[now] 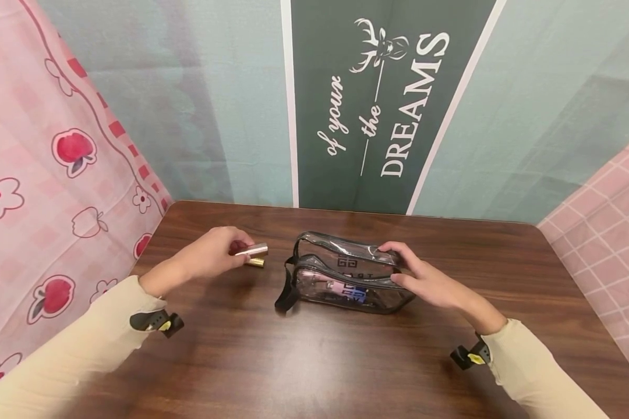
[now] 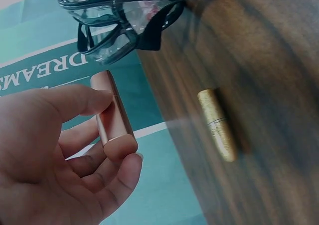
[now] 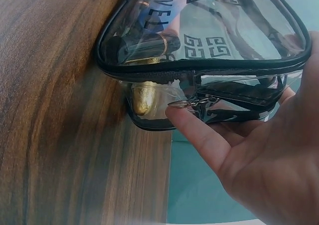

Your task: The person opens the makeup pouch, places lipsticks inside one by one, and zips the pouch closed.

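My left hand [image 1: 217, 250] pinches a rose-gold lipstick tube [image 2: 115, 116] between thumb and fingers, left of the bag. A textured gold tube [image 2: 218, 127] lies on the table just below it. My right hand [image 1: 434, 281] grips the right end of a clear cosmetic bag [image 1: 382, 297] with black trim, thumb beside the metal zipper pull [image 3: 182, 104] in the right wrist view. The bag's top gapes between its two rims. Inside lie several cosmetics, among them a black tube [image 3: 142, 46], a gold tube [image 3: 144, 99] and a pink and blue item.
A black strap [image 1: 287, 294] hangs off the bag's left end onto the brown wooden table [image 1: 304, 361]. Behind the table hangs a green cloth [image 1: 346, 192] with white lettering. Pink patterned cloths [image 1: 42, 174] stand at both sides.
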Demonstrator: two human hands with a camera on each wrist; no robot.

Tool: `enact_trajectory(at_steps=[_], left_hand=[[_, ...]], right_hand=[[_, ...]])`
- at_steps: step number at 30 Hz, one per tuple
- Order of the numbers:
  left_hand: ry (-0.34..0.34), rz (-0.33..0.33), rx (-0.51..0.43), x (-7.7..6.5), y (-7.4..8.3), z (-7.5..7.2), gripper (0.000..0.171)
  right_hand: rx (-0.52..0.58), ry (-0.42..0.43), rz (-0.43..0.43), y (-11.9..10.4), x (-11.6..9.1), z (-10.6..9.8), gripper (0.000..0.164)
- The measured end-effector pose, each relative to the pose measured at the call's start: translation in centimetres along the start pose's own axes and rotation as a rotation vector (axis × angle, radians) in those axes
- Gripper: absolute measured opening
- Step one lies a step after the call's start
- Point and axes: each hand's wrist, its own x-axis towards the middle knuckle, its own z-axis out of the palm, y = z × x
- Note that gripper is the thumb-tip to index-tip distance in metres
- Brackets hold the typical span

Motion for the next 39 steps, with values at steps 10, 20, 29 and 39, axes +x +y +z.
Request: enact_trajectory(at_steps=[10,20,29,39], left_hand=[[-0.009,-0.016,0.040,1.4,1.9,-1.7,0.014],[-0.033,0.027,0.063,3.0,4.3,-2.7,0.013],[-0.042,0.072,0.085,4.2,6.9,-2.6,0.016],[-0.072,0.129,0.084,5.8,8.8,-1.3,0.009]], right_hand=[[0.002,-0.010,0.002,-0.1,0.2,-0.2,0.054],[-0.004,-0.005,-0.010,0.1,0.4,-0.3,0.054],[0.001,-0.008,0.000,0.3,0.3,-0.4,0.054],[-0.002,-0.012,0.002,0.0,0.3,-0.6,0.054]])
